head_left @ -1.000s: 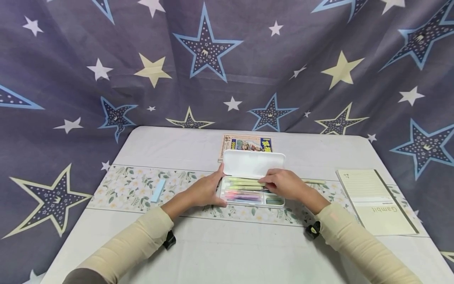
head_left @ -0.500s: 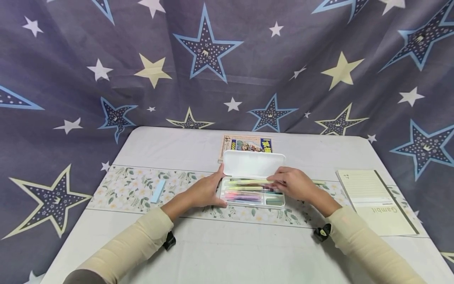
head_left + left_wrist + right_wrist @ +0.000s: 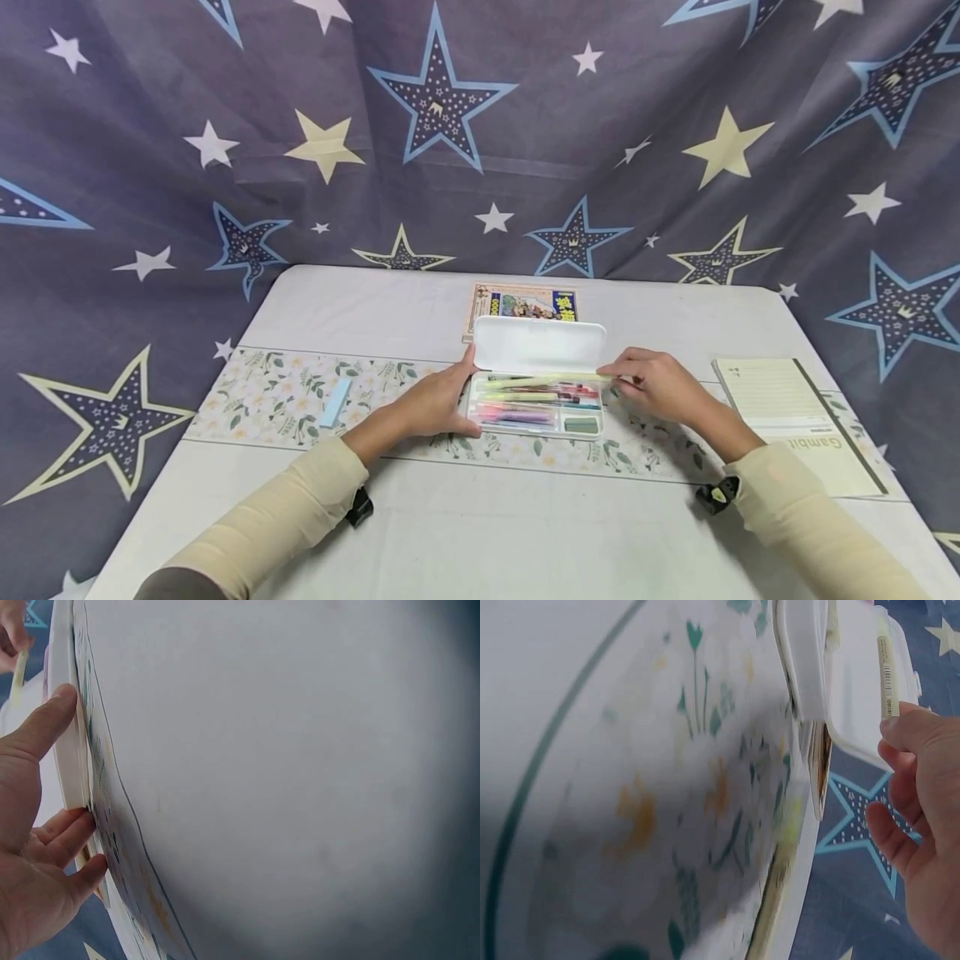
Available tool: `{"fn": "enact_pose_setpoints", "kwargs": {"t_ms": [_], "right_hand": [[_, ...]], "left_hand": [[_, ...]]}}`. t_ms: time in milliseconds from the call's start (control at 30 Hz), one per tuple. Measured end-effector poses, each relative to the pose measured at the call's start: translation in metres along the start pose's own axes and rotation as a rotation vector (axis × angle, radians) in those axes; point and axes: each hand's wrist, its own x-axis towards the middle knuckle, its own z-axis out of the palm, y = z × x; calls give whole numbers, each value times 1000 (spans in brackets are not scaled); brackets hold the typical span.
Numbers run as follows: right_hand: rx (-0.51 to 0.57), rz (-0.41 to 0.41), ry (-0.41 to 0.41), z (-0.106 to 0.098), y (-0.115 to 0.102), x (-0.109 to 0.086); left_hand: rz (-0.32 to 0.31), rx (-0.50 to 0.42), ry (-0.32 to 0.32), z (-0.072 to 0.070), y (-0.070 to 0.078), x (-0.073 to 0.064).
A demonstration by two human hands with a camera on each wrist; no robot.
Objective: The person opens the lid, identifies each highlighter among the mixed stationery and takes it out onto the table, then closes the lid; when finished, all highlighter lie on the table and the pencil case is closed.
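An open white pencil case [image 3: 538, 344] lies mid-table with its lid tipped back. My left hand [image 3: 435, 404] grips its left end, thumb at the front side and fingers at the back. At the case's right end, my right hand [image 3: 656, 383] pinches the tip of a pale yellow pen [image 3: 888, 671] marked with a barcode. This pen slants over the back of the tray, and its other end is among several pens. Pink and purple pens [image 3: 517, 414] fill the front, beside a grey-green block [image 3: 581, 425] in a small compartment.
A picture book [image 3: 525, 302] lies behind the lid. To the left is a light blue bar [image 3: 335, 402], to the right a Gambit notepad [image 3: 798, 425]. An olive-yellow pen [image 3: 769, 900] lies on the floral strip by the right hand. A star-patterned curtain [image 3: 495, 125] hangs behind the table.
My right hand has moved right from over the tray to past the case's right end, shifting the pale yellow pen rightward. The left hand and the case have stayed put.
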Motion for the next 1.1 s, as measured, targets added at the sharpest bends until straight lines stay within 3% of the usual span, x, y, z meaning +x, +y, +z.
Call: {"fn": "enact_pose_setpoints", "kwargs": {"t_ms": [533, 1100], "right_hand": [[-58, 47, 23, -23, 26, -40], [-129, 113, 5, -27, 53, -78]], "left_hand": [[-3, 2, -1, 2, -1, 1], [9, 7, 7, 2, -2, 2]]}}
